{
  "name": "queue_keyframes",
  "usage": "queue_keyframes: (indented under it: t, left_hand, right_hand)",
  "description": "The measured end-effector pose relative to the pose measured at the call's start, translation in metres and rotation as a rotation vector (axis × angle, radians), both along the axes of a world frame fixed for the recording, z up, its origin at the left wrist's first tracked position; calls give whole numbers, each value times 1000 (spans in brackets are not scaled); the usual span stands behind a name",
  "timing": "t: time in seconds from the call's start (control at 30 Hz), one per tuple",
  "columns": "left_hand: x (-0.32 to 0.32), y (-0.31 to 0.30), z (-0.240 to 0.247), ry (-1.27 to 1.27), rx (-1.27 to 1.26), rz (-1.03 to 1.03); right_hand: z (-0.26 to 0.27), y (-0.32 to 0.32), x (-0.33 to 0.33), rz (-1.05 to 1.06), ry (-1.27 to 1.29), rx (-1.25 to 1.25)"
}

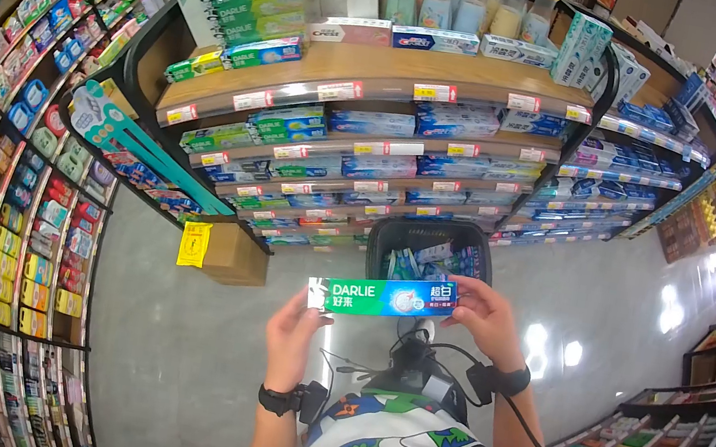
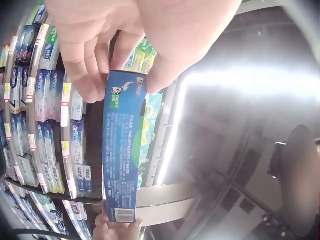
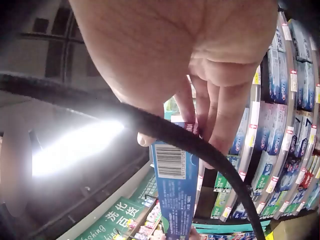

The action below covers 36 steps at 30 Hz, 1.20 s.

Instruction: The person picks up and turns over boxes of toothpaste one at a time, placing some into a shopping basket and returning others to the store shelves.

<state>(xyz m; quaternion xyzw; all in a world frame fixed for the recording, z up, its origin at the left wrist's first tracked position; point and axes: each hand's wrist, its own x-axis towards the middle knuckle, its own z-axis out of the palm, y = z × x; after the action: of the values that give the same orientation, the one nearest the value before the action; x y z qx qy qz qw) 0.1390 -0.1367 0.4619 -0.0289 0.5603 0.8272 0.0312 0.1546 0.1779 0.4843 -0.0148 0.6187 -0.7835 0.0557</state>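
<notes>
A green and blue DARLIE toothpaste box is held level between both hands, its printed front facing up in the head view. The left hand pinches its left end between thumb and fingers. At the right end, the right hand grips the box the same way. In the left wrist view, the box's blue side shows small print and a barcode, with the left hand at its upper end. A black cable crosses in front of the box and the right hand in the right wrist view.
A black basket holding several packs stands on the floor beyond the box. Curved shelves of toothpaste rise ahead. A cardboard carton with a yellow sign sits at the left. Cables hang near the right forearm.
</notes>
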Motion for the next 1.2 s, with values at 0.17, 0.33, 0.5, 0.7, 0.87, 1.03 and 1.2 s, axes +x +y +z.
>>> queue_keyframes:
  t: [0.17, 0.33, 0.5, 0.7, 0.87, 1.03, 1.2]
  left_hand:
    - [-17, 21, -13, -59, -33, -101]
    - [-33, 59, -7, -89, -77, -166]
    - [-54, 88, -12, -104, -90, -192]
    - [-76, 118, -18, -151, -132, -90]
    - [-97, 125, -26, -194, -210, 20]
    - [-121, 134, -13, -202, -228, 93]
    - [-128, 144, -3, -210, -207, 87]
  right_hand:
    - [0, 24, 1, -97, -15, 48]
    - [-7, 60, 0, -170, -11, 114]
    - [-10, 100, -23, -132, -51, 193]
    - [-23, 133, -81, -39, -87, 149]
    - [-21, 142, -133, 94, -124, 173]
    - [-16, 151, -172, 179, -124, 166]
    - [-14, 158, -190, 196, -81, 121]
